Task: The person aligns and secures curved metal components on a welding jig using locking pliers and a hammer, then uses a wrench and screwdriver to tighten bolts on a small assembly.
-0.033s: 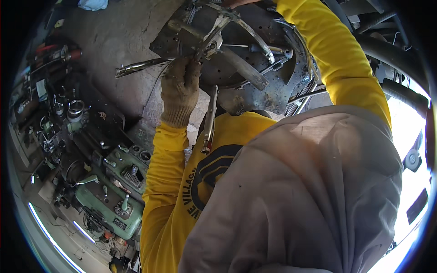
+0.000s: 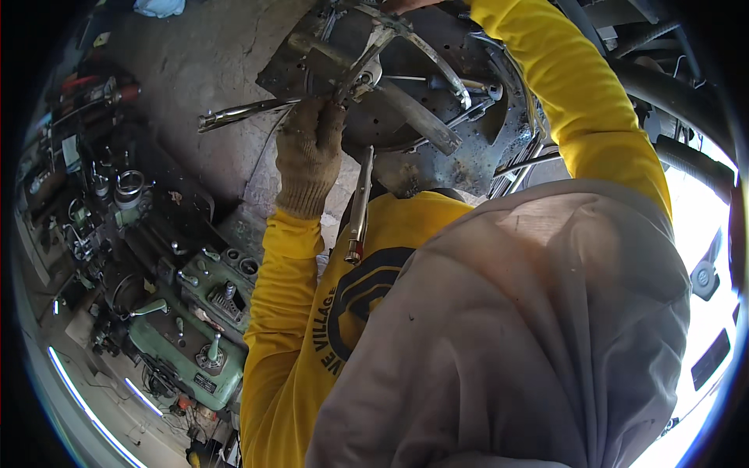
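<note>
My left hand (image 2: 310,148), in a brown knit glove, is closed round the near end of a worn metal strut. The strut belongs to a metal frame (image 2: 380,37) with spread arms, one of which curves down to the right. A shiny slotted metal bar (image 2: 248,114) juts out left beside my glove; its inner end is hidden. Another slim metal bar (image 2: 360,204), red near its lower end, points toward my body. Under the frame lies a flat grey bar (image 2: 417,117). My right hand (image 2: 412,4) is mostly cut off at the top edge, by the frame's far end; its fingers are hidden.
A dark, pitted metal plate (image 2: 456,165) lies beneath the frame, with a screwdriver (image 2: 472,86) and rods on it. Green machinery (image 2: 187,351) with levers stands at the left. Dark hoses (image 2: 671,90) run along the right. Grey cloth (image 2: 515,327) covers much of the lower view.
</note>
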The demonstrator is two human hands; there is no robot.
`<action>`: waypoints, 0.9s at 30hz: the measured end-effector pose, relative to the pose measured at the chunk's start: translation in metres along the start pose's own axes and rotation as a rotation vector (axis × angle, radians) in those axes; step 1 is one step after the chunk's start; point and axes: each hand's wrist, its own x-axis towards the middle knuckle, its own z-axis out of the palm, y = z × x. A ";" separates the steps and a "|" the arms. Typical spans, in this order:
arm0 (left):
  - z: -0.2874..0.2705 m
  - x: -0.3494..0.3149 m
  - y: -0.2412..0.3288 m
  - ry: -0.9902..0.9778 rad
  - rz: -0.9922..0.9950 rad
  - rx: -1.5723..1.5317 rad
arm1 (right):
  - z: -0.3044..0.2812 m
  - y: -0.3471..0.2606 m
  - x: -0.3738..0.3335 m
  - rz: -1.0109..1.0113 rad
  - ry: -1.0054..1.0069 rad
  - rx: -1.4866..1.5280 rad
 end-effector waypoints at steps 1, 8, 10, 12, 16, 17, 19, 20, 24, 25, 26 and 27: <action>0.000 0.001 -0.001 0.001 0.045 0.050 | 0.001 0.001 0.003 -0.001 -0.002 0.000; -0.002 -0.004 0.001 -0.016 -0.082 -0.060 | 0.028 -0.013 -0.026 0.038 0.357 -0.033; 0.000 -0.001 0.002 0.004 -0.044 0.020 | 0.021 -0.040 -0.064 0.334 0.158 -0.007; -0.002 0.000 0.002 -0.015 -0.053 0.000 | 0.038 -0.073 -0.093 0.539 0.188 -0.078; -0.001 0.000 0.000 -0.031 -0.032 0.013 | 0.040 -0.102 -0.111 0.800 0.164 0.036; -0.001 -0.002 -0.001 -0.034 -0.034 0.015 | 0.042 -0.100 -0.111 0.800 0.162 0.040; 0.001 -0.002 -0.002 -0.012 -0.052 -0.024 | 0.044 -0.088 -0.109 0.723 0.150 0.141; 0.001 0.000 -0.001 -0.016 -0.050 -0.024 | 0.043 -0.079 -0.110 0.727 0.151 0.143; 0.003 0.001 -0.001 0.012 -0.018 -0.057 | 0.017 -0.048 -0.105 0.476 0.314 0.173; 0.004 0.000 -0.002 0.016 -0.033 -0.068 | 0.010 -0.043 -0.100 0.442 0.256 0.188; 0.004 0.000 0.000 0.014 -0.031 -0.067 | 0.012 -0.035 -0.095 0.444 0.257 0.190; 0.003 0.001 0.005 0.001 -0.072 -0.102 | 0.017 -0.025 -0.089 0.314 0.302 0.122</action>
